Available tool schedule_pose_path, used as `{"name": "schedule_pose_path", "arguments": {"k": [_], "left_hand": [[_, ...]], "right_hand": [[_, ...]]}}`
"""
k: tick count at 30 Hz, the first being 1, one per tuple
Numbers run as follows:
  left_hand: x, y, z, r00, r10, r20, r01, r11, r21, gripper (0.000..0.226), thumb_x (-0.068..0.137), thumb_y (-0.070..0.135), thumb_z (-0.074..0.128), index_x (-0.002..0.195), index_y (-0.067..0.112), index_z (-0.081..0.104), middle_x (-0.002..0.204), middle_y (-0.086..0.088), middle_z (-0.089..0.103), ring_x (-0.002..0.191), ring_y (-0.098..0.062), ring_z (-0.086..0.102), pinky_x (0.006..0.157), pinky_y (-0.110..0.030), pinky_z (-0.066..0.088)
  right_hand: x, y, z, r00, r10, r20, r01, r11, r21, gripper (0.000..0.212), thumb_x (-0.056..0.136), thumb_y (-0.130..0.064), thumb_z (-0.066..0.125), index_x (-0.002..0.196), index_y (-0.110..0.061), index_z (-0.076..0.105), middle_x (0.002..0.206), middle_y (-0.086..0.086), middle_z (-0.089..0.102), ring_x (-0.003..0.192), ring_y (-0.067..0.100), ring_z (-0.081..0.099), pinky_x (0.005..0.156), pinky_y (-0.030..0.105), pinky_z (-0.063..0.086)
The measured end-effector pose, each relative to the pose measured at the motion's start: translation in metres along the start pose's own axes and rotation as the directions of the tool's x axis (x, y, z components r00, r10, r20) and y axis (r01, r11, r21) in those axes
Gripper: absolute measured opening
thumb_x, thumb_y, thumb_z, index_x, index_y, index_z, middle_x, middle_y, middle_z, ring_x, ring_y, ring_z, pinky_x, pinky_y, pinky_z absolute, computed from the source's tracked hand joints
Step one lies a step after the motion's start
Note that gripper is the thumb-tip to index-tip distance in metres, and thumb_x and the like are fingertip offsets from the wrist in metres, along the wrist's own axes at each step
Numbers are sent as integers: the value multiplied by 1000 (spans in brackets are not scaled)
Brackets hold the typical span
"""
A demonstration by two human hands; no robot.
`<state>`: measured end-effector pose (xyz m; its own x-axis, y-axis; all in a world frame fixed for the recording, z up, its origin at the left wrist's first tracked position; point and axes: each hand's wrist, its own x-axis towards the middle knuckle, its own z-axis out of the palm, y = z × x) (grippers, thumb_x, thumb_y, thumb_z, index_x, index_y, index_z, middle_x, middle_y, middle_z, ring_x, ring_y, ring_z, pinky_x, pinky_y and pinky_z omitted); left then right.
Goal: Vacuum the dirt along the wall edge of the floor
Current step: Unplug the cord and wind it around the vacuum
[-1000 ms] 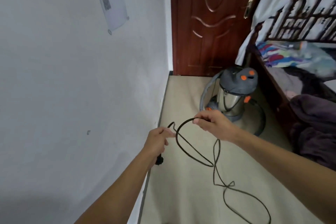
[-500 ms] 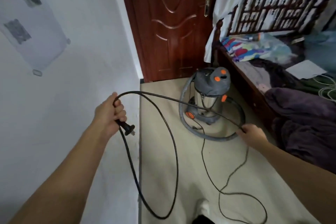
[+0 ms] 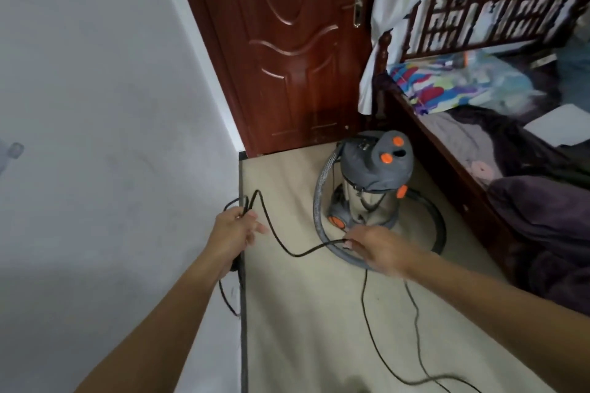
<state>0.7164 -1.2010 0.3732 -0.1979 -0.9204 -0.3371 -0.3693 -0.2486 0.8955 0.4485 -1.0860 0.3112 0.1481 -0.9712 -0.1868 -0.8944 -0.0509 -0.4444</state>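
Observation:
A grey and steel canister vacuum with orange buttons stands on the beige floor near the door, its grey hose looped round it. Its black power cord runs between my hands and trails over the floor to the lower right. My left hand holds loops of the cord beside the wall edge. My right hand pinches the cord in front of the vacuum.
A white wall fills the left. A dark red door stands shut ahead. A wooden bed with blankets lines the right side, leaving a narrow strip of floor.
My hands have come closer together. The big cord loop is gone and the cord now sags in a short curve between them. The view has tilted lower.

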Motion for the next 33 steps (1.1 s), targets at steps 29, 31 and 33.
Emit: {"name": "schedule_pose_path", "arguments": {"k": [29, 31, 33], "left_hand": [[365, 92, -4, 955, 163, 246, -239, 915, 324, 23, 102, 20, 43, 87, 12, 59, 97, -7, 71, 94, -26, 67, 92, -43, 50], [385, 103, 10, 953, 143, 266, -215, 939, 269, 25, 103, 21, 42, 91, 4, 56, 95, -5, 72, 92, -21, 69, 90, -46, 52], [404, 111, 28, 956, 123, 268, -186, 957, 224, 27, 103, 21, 41, 91, 0, 53, 94, -7, 73, 89, -20, 70, 87, -47, 54]], "right_hand": [[260, 95, -107, 824, 531, -200, -550, 833, -56, 22, 94, -35, 54, 108, -19, 52, 96, 10, 67, 90, 34, 64, 72, 40, 52], [287, 85, -125, 887, 432, -165, -428, 902, 59, 21, 87, -26, 62, 104, -17, 53, 92, 6, 66, 85, 27, 63, 71, 40, 51], [314, 85, -143, 914, 366, -176, -315, 912, 263, 11, 86, -19, 64, 95, -15, 60, 87, 2, 65, 79, 17, 61, 70, 35, 49]]}}
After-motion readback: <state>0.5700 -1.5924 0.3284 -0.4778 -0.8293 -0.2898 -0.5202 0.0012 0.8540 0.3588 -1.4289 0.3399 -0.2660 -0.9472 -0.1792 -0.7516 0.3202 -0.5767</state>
